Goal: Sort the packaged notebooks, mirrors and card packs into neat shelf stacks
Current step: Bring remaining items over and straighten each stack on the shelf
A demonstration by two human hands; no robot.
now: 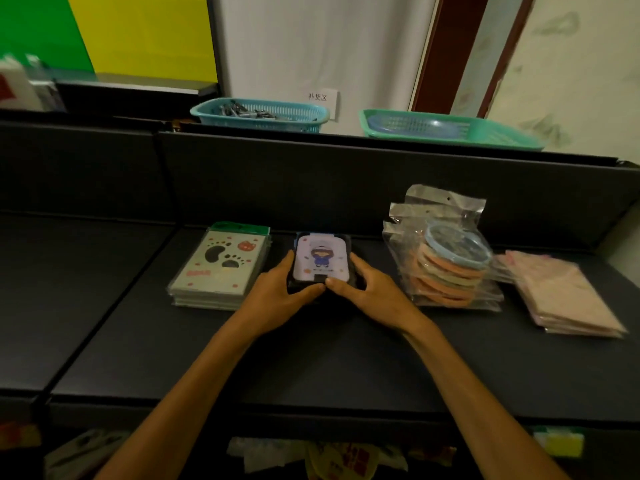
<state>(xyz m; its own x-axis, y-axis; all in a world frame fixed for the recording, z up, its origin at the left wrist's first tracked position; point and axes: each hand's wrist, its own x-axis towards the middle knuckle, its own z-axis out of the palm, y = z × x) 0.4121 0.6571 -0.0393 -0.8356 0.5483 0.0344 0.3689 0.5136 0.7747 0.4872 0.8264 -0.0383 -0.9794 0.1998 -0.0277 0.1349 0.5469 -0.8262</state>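
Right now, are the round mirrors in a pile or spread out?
In a pile. The round mirrors, each in a clear bag, lie stacked on the shelf.

I grip the card pack stack (320, 261) between my left hand (277, 292) and right hand (367, 289); notebooks (221, 268) lie just left of my grip, bagged mirrors (450, 261) to its right.

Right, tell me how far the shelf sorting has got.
Looks done: the paw-print notebook stack, the bagged round mirrors and the pink packs sit in separate piles. In hand: the left hand and right hand grip the dark card-pack stack, squaring it up. Left: nothing loose shows on the shelf.
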